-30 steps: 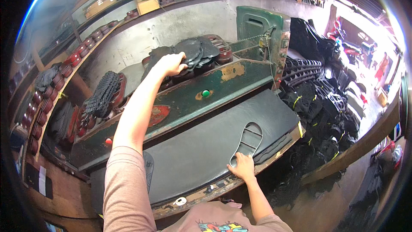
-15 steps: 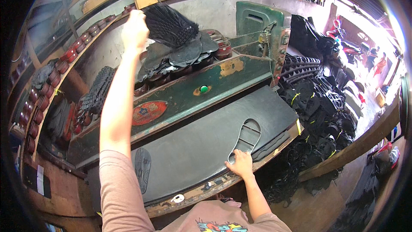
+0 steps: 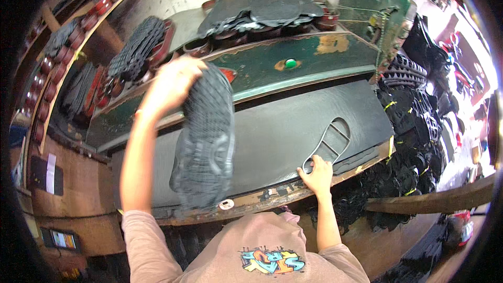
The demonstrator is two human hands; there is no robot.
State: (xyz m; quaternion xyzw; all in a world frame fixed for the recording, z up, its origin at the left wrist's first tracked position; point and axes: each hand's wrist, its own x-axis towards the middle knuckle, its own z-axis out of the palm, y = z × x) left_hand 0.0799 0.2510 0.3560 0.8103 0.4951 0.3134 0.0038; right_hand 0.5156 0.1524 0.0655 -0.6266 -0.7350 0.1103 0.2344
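Down from high overhead, the left hand (image 3: 170,81) has brought the stack of black treaded shoe soles (image 3: 205,139) toward the body; half a second ago it was raised near the fan. Its fingers are curled over the top end of the stack, pinching it so the soles hang toe-down above the near edge of the worktop (image 3: 272,194). At four o'clock from that stack, the right hand (image 3: 316,174) rests flat, fingers spread, on the heel end of a sole-shaped cutting die (image 3: 329,144), unmoved since the earlier frames. This die lies on a wide black rubber sheet (image 3: 293,126) covering the worktop. At twelve o'clock from the sheet runs a green press beam (image 3: 314,63) with a green button (image 3: 290,63). Farther up, a pile of cut flat soles (image 3: 262,8) sits on the machine top. At ten o'clock, another bundle of treaded soles (image 3: 137,47) leans. At three o'clock, tied bundles of black soles (image 3: 414,110) are heaped.
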